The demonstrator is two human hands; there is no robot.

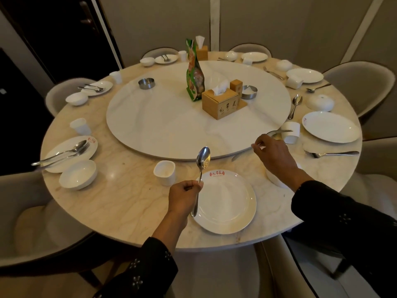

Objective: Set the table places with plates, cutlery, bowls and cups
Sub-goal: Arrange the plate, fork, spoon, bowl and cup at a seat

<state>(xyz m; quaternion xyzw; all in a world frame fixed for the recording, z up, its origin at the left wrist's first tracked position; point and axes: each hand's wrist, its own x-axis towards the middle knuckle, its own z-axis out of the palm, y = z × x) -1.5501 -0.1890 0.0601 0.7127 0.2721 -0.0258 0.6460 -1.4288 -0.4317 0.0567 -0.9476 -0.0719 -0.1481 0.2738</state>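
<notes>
Marble table (120,203): spoon (201,166) upright in left fingers (198,184).

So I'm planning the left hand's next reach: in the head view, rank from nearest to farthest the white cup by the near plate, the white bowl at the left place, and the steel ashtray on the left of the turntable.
From the left hand:
1. White cup, just above-left.
2. White bowl, farther left.
3. Steel ashtray, far across.

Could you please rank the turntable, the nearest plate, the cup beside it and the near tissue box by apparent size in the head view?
1. turntable
2. nearest plate
3. near tissue box
4. cup
The box sits farther away than the cup, so their order is uncertain.
</notes>
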